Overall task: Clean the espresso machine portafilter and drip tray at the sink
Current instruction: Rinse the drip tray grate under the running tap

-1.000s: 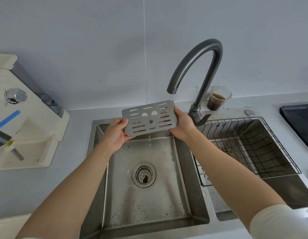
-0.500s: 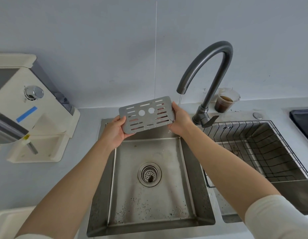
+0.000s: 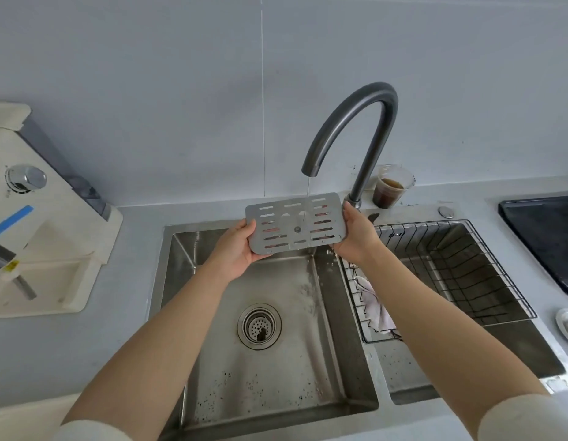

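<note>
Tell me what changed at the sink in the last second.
The drip tray grate shifted right, so the stream from the tap now lands on its face, not at its right edge. Left hand and right hand still grip its ends; water keeps running.

Matt grey metal drip tray grate [image 3: 295,226], brushed steel sink [image 3: 333,300], dark satin metal faucet [image 3: 356,122], wire basket [image 3: 486,265], clear plastic cup [image 3: 391,187]
</note>
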Demonstrator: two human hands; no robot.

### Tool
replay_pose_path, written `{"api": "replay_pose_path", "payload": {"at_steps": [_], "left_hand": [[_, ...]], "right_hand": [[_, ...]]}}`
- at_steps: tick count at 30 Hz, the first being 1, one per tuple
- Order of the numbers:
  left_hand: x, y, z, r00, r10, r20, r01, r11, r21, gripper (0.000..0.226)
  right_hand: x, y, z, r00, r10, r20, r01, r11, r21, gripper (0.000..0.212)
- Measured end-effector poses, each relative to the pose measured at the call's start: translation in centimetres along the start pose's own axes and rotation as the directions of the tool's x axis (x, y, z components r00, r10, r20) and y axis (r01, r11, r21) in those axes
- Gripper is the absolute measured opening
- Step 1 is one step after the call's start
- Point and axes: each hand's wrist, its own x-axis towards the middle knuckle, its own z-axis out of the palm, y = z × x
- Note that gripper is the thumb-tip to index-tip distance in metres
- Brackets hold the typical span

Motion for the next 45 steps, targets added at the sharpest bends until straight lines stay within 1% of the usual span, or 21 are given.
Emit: {"api": "replay_pose_path", "payload": {"at_steps": [5, 11, 15, 21, 24, 31, 35, 45], "left_hand": [[0.4, -1.3, 1.1, 0.999, -0.045, 0.020, 0.046, 0.999, -0.030, 0.027], [0.7, -2.3, 1.9, 0.995, -0.087, 0.051, 0.088, 0.996, -0.011, 0.030], [1.3, -2.5, 3.0, 0.992, -0.109, 0.062, 0.109, 0.994, 0.010, 0.029], [2.4, -2.6, 5.2, 0.988, -0.133, 0.076, 0.131, 0.991, 0.036, 0.031], [2.8, -2.5, 6.1, 0.987, -0.137, 0.086, 0.131, 0.989, 0.073, 0.032], [3.7, -2.7, 7.4, 0.985, -0.148, 0.091, 0.140, 0.986, 0.086, 0.034], [3.7, -2.8, 8.0, 0.983, -0.151, 0.100, 0.141, 0.985, 0.097, 0.030], [3.5, -2.4, 8.7, 0.982, -0.147, 0.116, 0.137, 0.986, 0.096, 0.032]], "right_hand": [[-0.9, 0.5, -2.2, 1.000, -0.002, 0.008, 0.002, 0.999, 0.032, 0.043], [-1.6, 1.0, -3.7, 0.998, 0.003, -0.070, 0.001, 0.998, 0.069, 0.040], [-2.1, 0.2, -4.4, 0.992, -0.018, -0.126, 0.030, 0.995, 0.097, 0.037], [-2.6, -1.4, -5.4, 0.984, -0.035, -0.173, 0.052, 0.994, 0.098, 0.039], [-2.8, -1.9, -5.9, 0.979, -0.047, -0.198, 0.075, 0.988, 0.133, 0.036], [-2.9, -2.8, -6.7, 0.973, -0.085, -0.216, 0.119, 0.981, 0.152, 0.035], [-3.0, -3.2, -6.9, 0.965, -0.102, -0.243, 0.139, 0.980, 0.141, 0.034], [-3.3, -3.7, -7.0, 0.963, -0.115, -0.242, 0.152, 0.979, 0.138, 0.034]]}}
